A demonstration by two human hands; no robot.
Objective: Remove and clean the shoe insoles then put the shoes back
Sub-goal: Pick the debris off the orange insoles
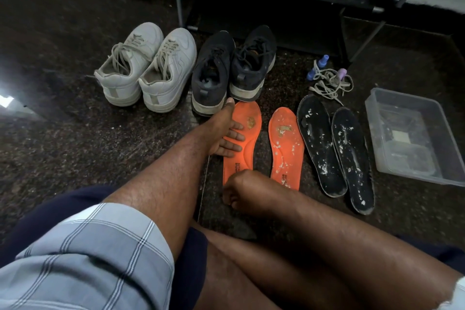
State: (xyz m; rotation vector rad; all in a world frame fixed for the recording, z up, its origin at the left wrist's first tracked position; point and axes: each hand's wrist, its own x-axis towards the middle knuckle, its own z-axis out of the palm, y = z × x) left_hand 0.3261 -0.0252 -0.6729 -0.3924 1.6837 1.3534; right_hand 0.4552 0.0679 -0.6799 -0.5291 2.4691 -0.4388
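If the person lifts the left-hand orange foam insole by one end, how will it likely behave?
The left-hand orange foam insole looks thin and flat, so it probably droops and weighs little. The left hand lies flat on it; the crusty patch near its toe may flake. It won't roll.

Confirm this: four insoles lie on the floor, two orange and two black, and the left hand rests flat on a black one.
Not quite. In the head view the left hand rests flat on an orange insole, not a black one. The rest holds.
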